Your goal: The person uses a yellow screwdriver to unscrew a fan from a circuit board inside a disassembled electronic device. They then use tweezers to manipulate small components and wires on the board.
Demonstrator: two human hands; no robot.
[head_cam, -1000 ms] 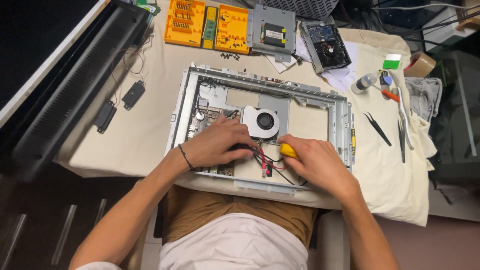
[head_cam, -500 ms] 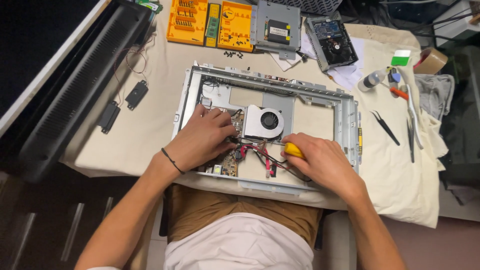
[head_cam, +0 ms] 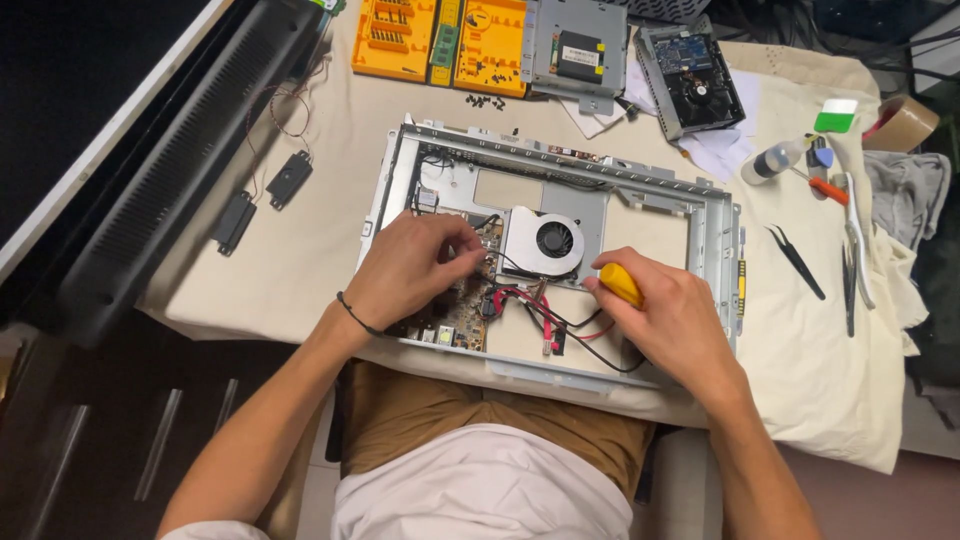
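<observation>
Since the earlier frames, little was seen to have shifted: both hands were kept over the near half of the metal chassis (head_cam: 720, 215), with the left hand (head_cam: 415, 270) drawn slightly farther in, towards the fan. That hand was laid on the circuit board (head_cam: 462, 310), its fingers curled narrowly and pinched at something small by the board's far edge; what was pinched could not be told. The right hand (head_cam: 670, 320) was closed around a yellow-handled screwdriver (head_cam: 622, 285), whose handle showed just right of the round cooling fan (head_cam: 545, 242); its tip was hidden. Red and black wires (head_cam: 545, 315) were seen running between the two hands, near the fan. The chassis was set on a cream cloth (head_cam: 300, 240) covering the table, directly in front of the person. Two small black speakers (head_cam: 262, 200) were placed to the left, an orange screw tray (head_cam: 440, 40) and a hard drive (head_cam: 690, 80) at the far side, and black tweezers (head_cam: 797, 262), a small glue bottle (head_cam: 775, 160) and a tape roll (head_cam: 905, 122) to the right.
</observation>
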